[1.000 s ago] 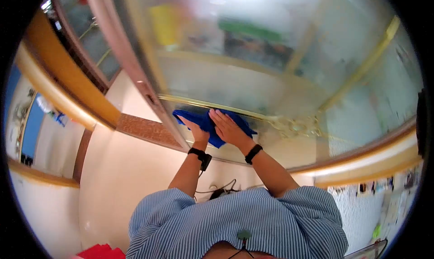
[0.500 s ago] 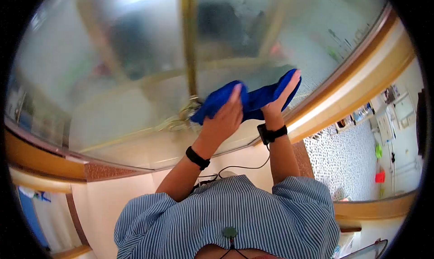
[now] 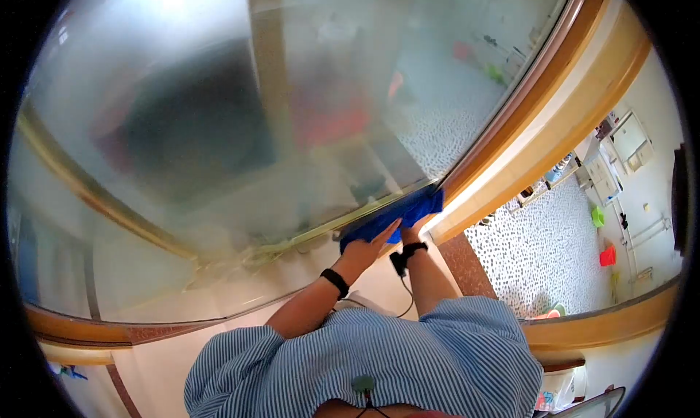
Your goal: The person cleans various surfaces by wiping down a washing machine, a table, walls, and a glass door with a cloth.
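Observation:
A blue cloth (image 3: 379, 225) lies against the edge of a large, hazy, reflective glass panel (image 3: 197, 126). My left hand (image 3: 362, 254) holds the cloth's near left part, its fingers stretched along the fabric. Close beside it, my right hand (image 3: 417, 230) grips the cloth's right part near the wooden door frame (image 3: 503, 155), fingers partly hidden by the fabric. A black band (image 3: 335, 281) circles my left wrist. On my right wrist sits a black strap with a small device (image 3: 405, 259), from which a cable runs down.
Gold-coloured trim (image 3: 321, 232) runs along the panel. Through the doorway on the right is a pebble-patterned floor (image 3: 532, 243) with a red bucket (image 3: 608, 255), a green container (image 3: 598, 216) and a white sink (image 3: 604, 176). Dark and red reflections show in the glass.
Both hands have moved lower with the cloth, from the panel's face to its edge by the door frame. The view has shifted, and the glass panel and its reflections stand differently.

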Available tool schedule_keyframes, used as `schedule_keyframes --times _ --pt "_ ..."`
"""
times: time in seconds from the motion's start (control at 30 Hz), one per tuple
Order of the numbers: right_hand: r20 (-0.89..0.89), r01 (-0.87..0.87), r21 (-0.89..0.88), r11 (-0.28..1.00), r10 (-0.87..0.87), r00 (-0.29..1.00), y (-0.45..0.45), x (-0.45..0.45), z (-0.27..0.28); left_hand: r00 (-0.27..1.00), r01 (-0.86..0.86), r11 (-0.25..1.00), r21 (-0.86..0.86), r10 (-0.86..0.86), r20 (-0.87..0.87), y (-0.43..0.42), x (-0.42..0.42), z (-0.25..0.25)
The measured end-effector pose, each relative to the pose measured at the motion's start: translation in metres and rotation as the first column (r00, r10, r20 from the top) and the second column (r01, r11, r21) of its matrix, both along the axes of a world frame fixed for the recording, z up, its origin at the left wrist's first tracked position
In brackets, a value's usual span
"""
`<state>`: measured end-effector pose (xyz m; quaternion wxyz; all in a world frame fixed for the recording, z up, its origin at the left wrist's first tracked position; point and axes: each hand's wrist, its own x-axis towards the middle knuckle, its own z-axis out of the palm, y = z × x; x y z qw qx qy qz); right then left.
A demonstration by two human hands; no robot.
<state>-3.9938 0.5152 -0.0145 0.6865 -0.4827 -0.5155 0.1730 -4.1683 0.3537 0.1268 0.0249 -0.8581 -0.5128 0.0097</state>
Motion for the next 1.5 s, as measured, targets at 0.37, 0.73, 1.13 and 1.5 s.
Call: schedule_keyframes --times 0.37,0.73,1.13,1.5 --pt "-0.12 -0.069 -0.046 0.997 0.063 0.991 -0.017 -0.027 -0.012 0.976 0.139 0.88 0.454 -0.045 -0.211 -0.01 -0.039 -0.091" --pt "0.473 -0.297 0.372 0.879 0.095 0.876 -0.154 -0.218 0.145 0.898 -0.429 0.721 0.544 0.275 0.344 -0.153 -0.191 -0.066" --pt "0.801 -0.997 0.065 0.032 0.594 0.072 -0.395 -0.497 0.201 0.199 -0.98 0.0 0.2 0.121 0.973 -0.342 -0.427 -0.021" --pt "0.698 -0.941 -0.289 -0.175 0.634 -0.333 -0.41 -0.523 0.112 -0.741 -0.644 0.725 -0.244 -0.511 0.435 -0.358 -0.486 -0.192"
